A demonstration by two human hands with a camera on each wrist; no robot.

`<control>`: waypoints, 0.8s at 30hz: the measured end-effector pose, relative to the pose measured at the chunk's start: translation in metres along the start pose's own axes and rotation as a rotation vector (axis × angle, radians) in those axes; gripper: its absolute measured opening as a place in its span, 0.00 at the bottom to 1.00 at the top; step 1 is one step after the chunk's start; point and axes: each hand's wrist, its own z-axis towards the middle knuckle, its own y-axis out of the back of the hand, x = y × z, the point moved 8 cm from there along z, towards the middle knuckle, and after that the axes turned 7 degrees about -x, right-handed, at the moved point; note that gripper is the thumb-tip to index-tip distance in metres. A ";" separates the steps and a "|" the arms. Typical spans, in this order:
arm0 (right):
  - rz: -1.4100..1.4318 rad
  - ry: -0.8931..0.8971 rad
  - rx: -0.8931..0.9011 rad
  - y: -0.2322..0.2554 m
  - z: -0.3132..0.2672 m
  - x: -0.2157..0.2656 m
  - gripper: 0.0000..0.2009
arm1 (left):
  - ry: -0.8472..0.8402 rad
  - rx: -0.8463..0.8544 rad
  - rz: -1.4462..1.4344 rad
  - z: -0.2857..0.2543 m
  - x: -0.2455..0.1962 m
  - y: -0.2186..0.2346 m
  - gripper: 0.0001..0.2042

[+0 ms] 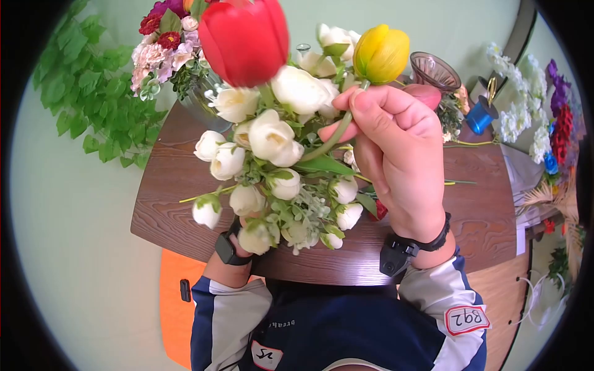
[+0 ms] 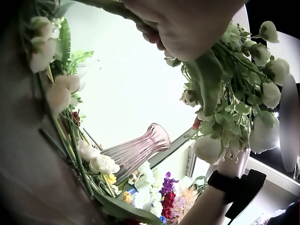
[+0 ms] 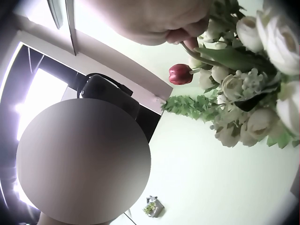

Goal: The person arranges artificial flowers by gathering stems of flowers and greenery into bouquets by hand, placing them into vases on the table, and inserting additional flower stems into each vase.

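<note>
In the head view my right hand [image 1: 405, 148] pinches the curved green stem of a yellow tulip [image 1: 382, 54] just below its bloom, at the right side of a bunch of white flowers [image 1: 269, 139]. A big red tulip [image 1: 244, 43] rises above the bunch. My left hand [image 2: 187, 28] grips the green stems in the left wrist view; in the head view the blooms hide most of it. The right wrist view shows my right hand [image 3: 154, 18] with fingertips on the curved stem, near a red tulip [image 3: 180, 74].
On the dark wooden table [image 1: 470, 204] lie loose stems. A glass vase of pink and red flowers [image 1: 167, 52] stands at the back left. A ribbed vase [image 1: 435, 71] and a blue spool [image 1: 479, 117] are at the back right. Green leaves [image 1: 86, 80] hang at the left.
</note>
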 end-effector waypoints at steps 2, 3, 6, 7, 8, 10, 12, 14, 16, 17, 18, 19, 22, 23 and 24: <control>-0.015 -0.019 0.009 -0.003 -0.002 -0.001 0.07 | 0.002 -0.009 -0.005 -0.023 0.003 0.005 0.20; -0.082 0.022 -0.023 -0.003 -0.002 0.002 0.09 | 0.003 -0.011 -0.007 -0.019 0.002 -0.001 0.20; -0.189 0.131 -0.048 -0.004 -0.002 0.008 0.09 | 0.001 -0.015 -0.016 0.002 0.001 0.000 0.21; -0.228 0.197 -0.038 -0.005 -0.002 0.012 0.09 | -0.001 -0.017 -0.020 0.012 -0.001 -0.007 0.21; -0.228 0.199 -0.035 -0.004 -0.002 0.011 0.09 | -0.004 -0.020 -0.023 -0.004 -0.005 0.003 0.21; -0.584 0.352 -0.023 -0.008 -0.004 0.018 0.11 | -0.010 -0.031 -0.026 0.038 -0.007 -0.019 0.21; -0.601 0.361 -0.007 -0.010 -0.005 0.017 0.13 | -0.015 -0.045 -0.028 0.024 -0.005 -0.016 0.21; -0.614 0.594 -0.118 -0.007 -0.011 0.029 0.07 | -0.016 -0.062 -0.032 0.032 -0.007 -0.019 0.21; -0.681 0.681 -0.109 -0.008 -0.013 0.033 0.06 | -0.014 -0.074 -0.034 0.037 -0.006 -0.018 0.21; -0.752 0.768 -0.106 -0.010 -0.016 0.037 0.06 | -0.013 -0.078 -0.035 0.044 -0.006 -0.017 0.21; -0.750 0.768 -0.104 -0.009 -0.014 0.036 0.06 | -0.012 -0.082 -0.037 0.019 0.000 -0.006 0.21; -0.773 0.825 -0.104 -0.009 -0.014 0.037 0.04 | -0.011 -0.085 -0.039 -0.020 0.008 0.013 0.21; -0.839 0.912 -0.091 -0.011 -0.012 0.039 0.03 | -0.011 -0.102 -0.046 -0.017 0.008 0.010 0.21; -0.886 0.940 -0.083 -0.013 -0.012 0.039 0.03 | -0.011 -0.108 -0.049 -0.017 0.008 0.010 0.21; -0.883 0.941 -0.078 -0.013 -0.012 0.038 0.03 | -0.010 -0.114 -0.051 -0.013 0.008 0.010 0.21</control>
